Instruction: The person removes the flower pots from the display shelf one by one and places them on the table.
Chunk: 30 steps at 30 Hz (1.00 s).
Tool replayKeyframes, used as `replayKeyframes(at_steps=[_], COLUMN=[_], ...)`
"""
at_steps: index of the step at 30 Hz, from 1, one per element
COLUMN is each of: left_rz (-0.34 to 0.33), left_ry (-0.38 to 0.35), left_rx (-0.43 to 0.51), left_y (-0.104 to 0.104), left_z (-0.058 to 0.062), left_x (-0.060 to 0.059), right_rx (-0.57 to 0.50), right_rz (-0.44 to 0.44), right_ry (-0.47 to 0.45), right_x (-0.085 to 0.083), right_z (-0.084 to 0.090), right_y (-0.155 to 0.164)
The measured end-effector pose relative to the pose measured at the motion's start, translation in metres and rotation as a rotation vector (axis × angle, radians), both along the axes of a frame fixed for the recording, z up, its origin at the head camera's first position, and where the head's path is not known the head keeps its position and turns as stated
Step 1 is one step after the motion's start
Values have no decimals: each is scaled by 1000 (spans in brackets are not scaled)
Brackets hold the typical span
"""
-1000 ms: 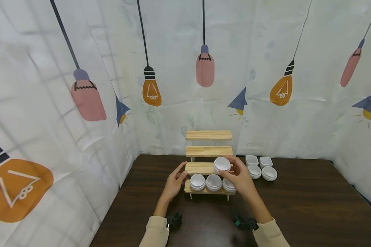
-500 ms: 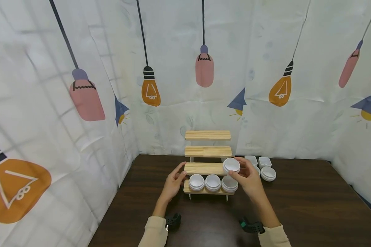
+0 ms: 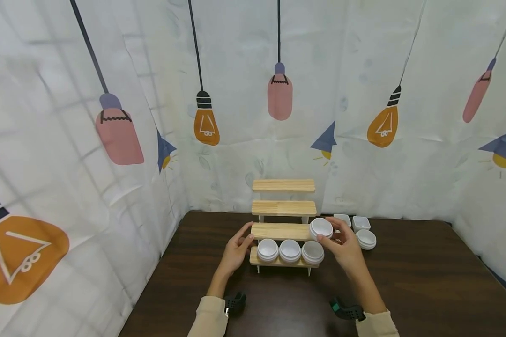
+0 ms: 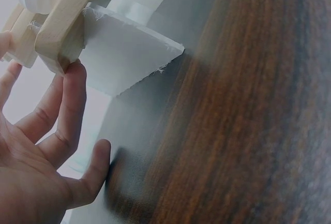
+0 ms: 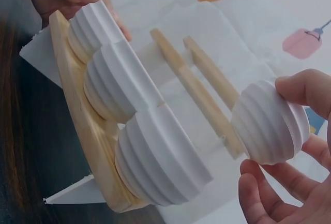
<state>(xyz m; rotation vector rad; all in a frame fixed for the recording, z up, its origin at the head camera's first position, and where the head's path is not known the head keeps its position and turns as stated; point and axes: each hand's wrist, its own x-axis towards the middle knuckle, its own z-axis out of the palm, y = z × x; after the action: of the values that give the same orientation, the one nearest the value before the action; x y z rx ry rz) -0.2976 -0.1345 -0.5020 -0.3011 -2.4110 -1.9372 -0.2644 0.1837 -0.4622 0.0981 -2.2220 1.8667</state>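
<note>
A tiered wooden display rack [image 3: 283, 208] stands on the table. Three white ribbed bowls [image 3: 290, 251] sit in a row along its lowest shelf. My right hand [image 3: 345, 241] holds another white bowl [image 5: 266, 123] between thumb and fingers, at the right end of the second shelf [image 3: 279, 231]. In the right wrist view this bowl overlaps the end of a plank. My left hand [image 3: 235, 252] grips the rack's left end. Seen from the left wrist, its fingertips [image 4: 75, 71] touch the plank's end and the little finger is free.
Two square white dishes [image 3: 360, 223] and a round white bowl [image 3: 366, 238] stand on the dark wooden table [image 3: 430, 271] right of the rack, partly behind my right hand. A white patterned curtain [image 3: 244, 140] hangs close behind the rack.
My right hand has moved right with the bowl, from over the second shelf to its right end, uncovering the third bowl below. My left hand stays at the rack's left end.
</note>
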Motion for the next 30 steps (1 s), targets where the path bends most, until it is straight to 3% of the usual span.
replayKeyframes(at_steps=[6, 9, 18, 25, 30], left_rz=[57, 59, 42, 40, 70], left_ry=[0, 15, 26, 22, 17], left_rx=[8, 16, 8, -2, -16], left_y=[1, -1, -2, -3, 2], left_z=[-25, -31, -28, -33, -25], left_x=[-13, -17, -15, -18, -14], right_rx=[-19, -15, -3, 21, 43], right_rz=[-5, -8, -27, -28, -20], right_ry=[3, 8, -2, -26, -36], right_x=[1, 0, 0, 0, -2], right_z=[-2, -3, -4, -4, -7], right_y=[2, 4, 13, 20, 25])
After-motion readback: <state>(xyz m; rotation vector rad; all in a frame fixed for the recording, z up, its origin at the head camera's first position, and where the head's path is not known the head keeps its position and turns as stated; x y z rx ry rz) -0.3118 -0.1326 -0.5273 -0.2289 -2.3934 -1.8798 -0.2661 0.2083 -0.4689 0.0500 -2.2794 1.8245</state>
